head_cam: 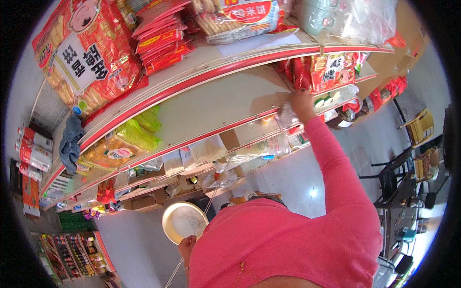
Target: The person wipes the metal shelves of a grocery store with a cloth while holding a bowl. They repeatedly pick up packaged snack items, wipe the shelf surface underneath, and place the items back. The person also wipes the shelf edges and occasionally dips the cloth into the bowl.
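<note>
My right hand (301,103) reaches to the front edge of the second shelf (223,100), toward its right part. It grips a greyish cloth (286,114), which hangs over the shelf edge and looks blurred. Just beyond the hand stand red snack packets (301,72) and a red bag of rice crackers (333,72). My left hand (187,247) is low beside my body, fingers curled. A thin pale cord (215,192) passes at this hand; whether the fingers close on it is unclear. Near it, a cream basin (173,235) with cloudy liquid sits low down.
Large cracker bags (86,54) and stacked red packets (164,39) stand on the top shelf. A blue-grey cloth (70,144) drapes over its left end. Yellow-green snack bags (126,144) lie on the second shelf's left. Chairs (392,176) stand on the floor at right.
</note>
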{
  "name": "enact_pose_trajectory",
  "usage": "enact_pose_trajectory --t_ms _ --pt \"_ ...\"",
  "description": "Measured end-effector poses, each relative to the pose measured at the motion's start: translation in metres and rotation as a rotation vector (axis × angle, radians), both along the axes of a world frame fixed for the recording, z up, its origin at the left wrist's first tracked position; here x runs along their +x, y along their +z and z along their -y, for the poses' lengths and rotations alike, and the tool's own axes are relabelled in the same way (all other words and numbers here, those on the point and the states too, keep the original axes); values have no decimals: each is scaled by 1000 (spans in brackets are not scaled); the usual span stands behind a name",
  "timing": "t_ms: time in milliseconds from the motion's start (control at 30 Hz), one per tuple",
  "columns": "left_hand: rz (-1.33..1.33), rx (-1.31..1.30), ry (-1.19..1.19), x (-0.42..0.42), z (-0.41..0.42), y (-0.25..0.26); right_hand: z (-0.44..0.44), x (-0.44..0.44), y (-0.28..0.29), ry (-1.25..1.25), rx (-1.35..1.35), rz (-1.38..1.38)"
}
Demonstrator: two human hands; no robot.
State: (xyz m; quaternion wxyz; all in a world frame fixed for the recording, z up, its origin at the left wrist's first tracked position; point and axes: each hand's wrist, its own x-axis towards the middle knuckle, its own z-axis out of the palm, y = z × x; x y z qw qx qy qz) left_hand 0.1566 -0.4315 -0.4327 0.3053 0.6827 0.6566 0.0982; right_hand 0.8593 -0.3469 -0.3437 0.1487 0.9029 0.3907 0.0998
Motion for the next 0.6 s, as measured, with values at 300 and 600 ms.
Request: enact_pose_trajectory --t_ms 300,600 --pt "287 69 288 -5 55 -27 -94 1 18 326 538 -265" --pt "100 51 203 51 74 43 -199 41 -88 19 382 -248"
